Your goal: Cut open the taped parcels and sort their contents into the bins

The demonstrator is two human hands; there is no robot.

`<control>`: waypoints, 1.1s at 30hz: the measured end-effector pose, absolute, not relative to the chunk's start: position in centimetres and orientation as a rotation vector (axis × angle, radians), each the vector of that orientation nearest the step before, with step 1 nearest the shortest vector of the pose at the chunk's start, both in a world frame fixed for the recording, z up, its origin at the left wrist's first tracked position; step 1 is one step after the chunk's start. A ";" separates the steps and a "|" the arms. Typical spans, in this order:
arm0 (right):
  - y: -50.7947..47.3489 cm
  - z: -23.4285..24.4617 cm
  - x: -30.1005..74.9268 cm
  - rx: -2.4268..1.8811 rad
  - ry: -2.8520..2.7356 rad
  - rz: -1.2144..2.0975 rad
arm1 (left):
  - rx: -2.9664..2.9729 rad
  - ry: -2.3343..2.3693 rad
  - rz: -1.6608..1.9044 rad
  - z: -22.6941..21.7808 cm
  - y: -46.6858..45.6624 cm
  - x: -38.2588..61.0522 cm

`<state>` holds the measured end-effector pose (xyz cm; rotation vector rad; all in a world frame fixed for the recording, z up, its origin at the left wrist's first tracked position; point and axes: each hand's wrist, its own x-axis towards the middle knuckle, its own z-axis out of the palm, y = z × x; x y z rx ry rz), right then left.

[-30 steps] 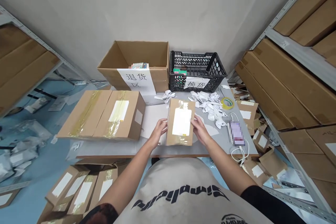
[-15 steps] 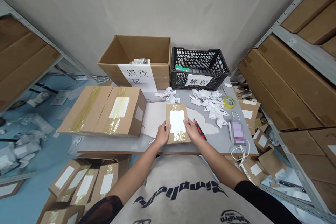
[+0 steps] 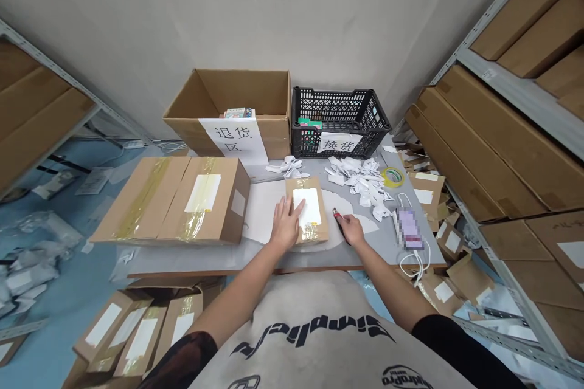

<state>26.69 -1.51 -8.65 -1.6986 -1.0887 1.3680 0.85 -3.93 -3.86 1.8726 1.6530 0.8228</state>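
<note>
A small cardboard box point(image 3: 314, 228) with a white label and clear tape lies flat on the grey table. My left hand point(image 3: 286, 223) rests on its left side, fingers spread, with one fingertip on the label. To the right of the box, my right hand point(image 3: 352, 230) is closed around a red and black utility knife point(image 3: 338, 217). The knife's tip points away from me, towards the scraps of paper. Under the box lies a pale sheet of paper point(image 3: 263, 214).
Two taped cartons point(image 3: 176, 194) stand at left. Behind are an open carton point(image 3: 274, 134) and a black crate point(image 3: 303, 143). Torn paper point(image 3: 360, 176), a tape roll point(image 3: 393, 177) and a phone point(image 3: 409, 228) with cable lie at right. Boxes point(image 3: 141, 337) sit below the table's front edge.
My right hand has let go of the box and taken hold of the utility knife. The left hand has shifted from the box's edge onto its top. The view has tilted slightly.
</note>
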 end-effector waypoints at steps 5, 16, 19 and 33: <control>-5.3 -10.0 27.8 -1.971 -1.137 1.146 | 2.055 1.623 0.626 -2.8 -3.9 0.6; -4.5 -5.2 26.0 -1.718 -0.995 1.289 | 2.000 1.667 0.706 -3.3 -4.7 0.8; -5.9 -3.0 24.9 -1.554 -0.982 1.456 | 1.936 1.758 0.750 -3.7 -5.6 1.2; -5.5 -5.2 20.7 -1.363 -0.900 1.456 | 2.166 1.805 0.331 -1.5 -10.4 -2.0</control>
